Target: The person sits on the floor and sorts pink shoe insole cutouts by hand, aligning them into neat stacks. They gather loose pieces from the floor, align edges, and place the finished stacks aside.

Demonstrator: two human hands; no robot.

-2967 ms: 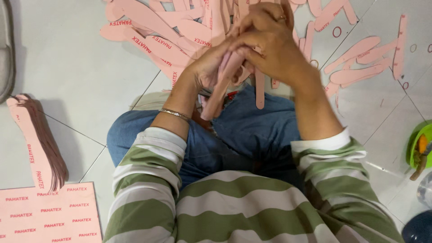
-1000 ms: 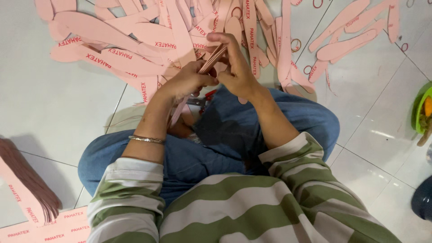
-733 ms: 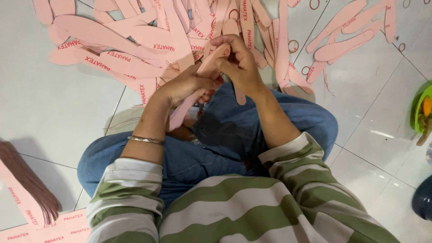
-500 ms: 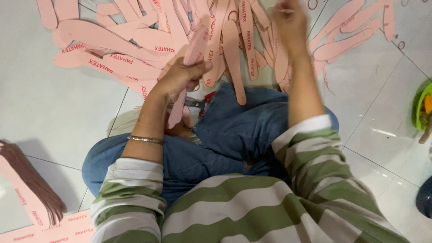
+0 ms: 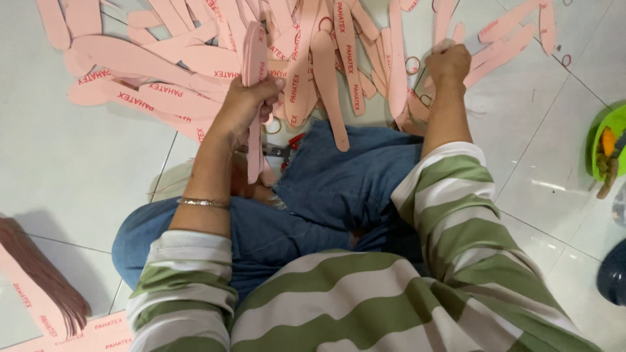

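I sit on a white tiled floor with my legs in blue jeans. My left hand grips a stack of long pink foam strips, held upright on edge. Farther out to the right, my right hand is closed on a pink strip in the heap of loose pink strips that spreads across the floor ahead of me. One loose strip droops over my knee.
Scissors with red handles lie by my left knee. A thick bundle of pink strips lies at lower left over flat pink sheets. A green container stands at the right edge, a dark object below it.
Both hands were together working a strip onto the stack. My right hand then left it and reached out to the pile on the right, while the left kept the stack.
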